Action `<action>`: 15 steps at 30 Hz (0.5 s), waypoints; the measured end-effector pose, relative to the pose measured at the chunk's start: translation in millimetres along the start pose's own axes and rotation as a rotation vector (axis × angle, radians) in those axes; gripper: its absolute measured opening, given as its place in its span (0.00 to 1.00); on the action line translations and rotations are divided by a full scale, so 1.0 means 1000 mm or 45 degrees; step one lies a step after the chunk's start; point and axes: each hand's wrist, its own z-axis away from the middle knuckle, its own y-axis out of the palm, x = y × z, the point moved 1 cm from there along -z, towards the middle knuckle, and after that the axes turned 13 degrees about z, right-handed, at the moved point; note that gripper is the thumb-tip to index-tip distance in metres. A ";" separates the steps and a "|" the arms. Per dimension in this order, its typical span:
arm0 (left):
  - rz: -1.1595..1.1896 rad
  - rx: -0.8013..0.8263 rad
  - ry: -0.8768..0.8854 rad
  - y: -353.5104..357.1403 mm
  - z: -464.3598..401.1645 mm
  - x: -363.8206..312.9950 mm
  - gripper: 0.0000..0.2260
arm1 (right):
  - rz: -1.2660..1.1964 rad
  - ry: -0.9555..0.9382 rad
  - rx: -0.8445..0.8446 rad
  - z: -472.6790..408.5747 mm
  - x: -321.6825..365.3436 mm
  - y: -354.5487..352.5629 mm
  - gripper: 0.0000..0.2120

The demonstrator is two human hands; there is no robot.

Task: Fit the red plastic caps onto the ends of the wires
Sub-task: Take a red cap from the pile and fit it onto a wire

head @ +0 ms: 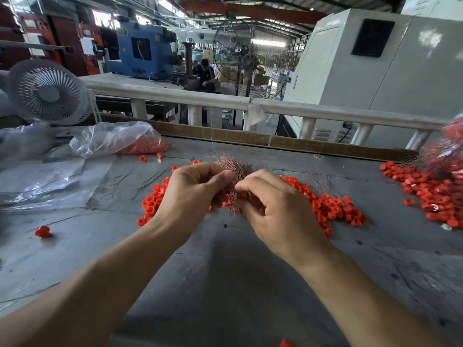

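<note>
This is a factory floor, a big shed with a steel-truss roof (250,8) overhead. A blue machine (141,50), pale metal cabinets (375,71) and a tall standing fan (235,51) fill the hall, where a seated worker (206,75) bends over a job. Up close, a worn grey workbench (225,284) carries heaps of red caps (333,206), a plastic bag (115,139) of more, and a small desk fan (47,91).

You have two hands up, your left hand (193,189) and your right hand (273,209). There is one bunch of wires (234,169), too many red caps (333,206) to count, one plastic bag (112,139) and two fans (47,92).
</note>
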 end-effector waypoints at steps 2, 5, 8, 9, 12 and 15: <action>0.025 -0.013 -0.004 -0.001 -0.001 0.000 0.06 | 0.080 0.016 -0.026 -0.001 -0.002 -0.001 0.08; 0.024 -0.017 -0.019 -0.002 -0.002 0.001 0.06 | 0.210 0.090 -0.084 -0.003 -0.011 -0.004 0.08; -0.065 0.019 -0.029 -0.001 -0.002 0.005 0.07 | 0.310 0.257 -0.157 -0.004 -0.028 -0.009 0.06; -0.091 0.034 -0.033 -0.002 -0.003 0.007 0.07 | 0.353 0.327 -0.174 -0.004 -0.036 -0.011 0.06; -0.174 0.078 -0.018 -0.004 -0.004 0.010 0.07 | 0.484 0.561 -0.151 -0.001 -0.060 -0.017 0.05; -0.217 0.125 -0.007 -0.005 -0.005 0.013 0.08 | 0.638 0.774 -0.010 0.004 -0.084 -0.023 0.05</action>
